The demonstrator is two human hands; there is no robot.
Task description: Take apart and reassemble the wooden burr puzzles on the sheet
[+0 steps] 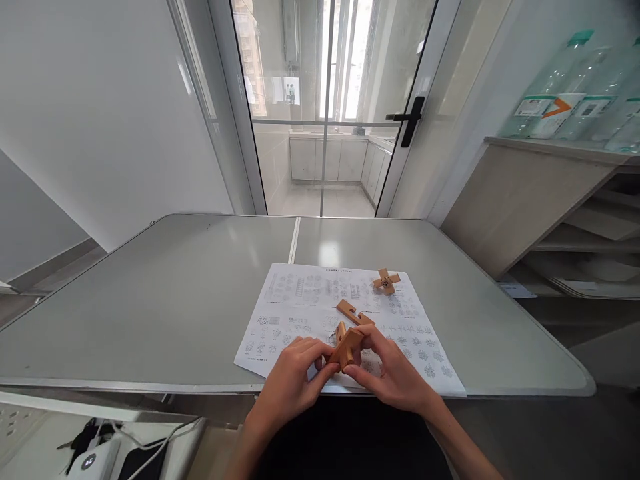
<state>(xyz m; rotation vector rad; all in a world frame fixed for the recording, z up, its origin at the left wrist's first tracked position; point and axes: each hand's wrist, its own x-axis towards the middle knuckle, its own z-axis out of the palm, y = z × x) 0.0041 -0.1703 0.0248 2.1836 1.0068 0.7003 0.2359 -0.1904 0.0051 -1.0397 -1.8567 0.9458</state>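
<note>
From where I stood, the left hand [295,372] and right hand [396,379] each had a nearly closed grip on the clustered wooden pieces [346,348] over the paper [255,347]; they looked light, stiff, smooth, best pinched at the ends, with a notched bar [346,309] beyond

A plain, dark black cloth garment [355,437], its type unclear, covers the body between two slim, bare forearms; the left hand [299,373] and right hand [393,373] are bare, with slender fingers

Both hands' fingers [324,373] on wooden pieces [346,349], above printed sheet [300,327].
</note>
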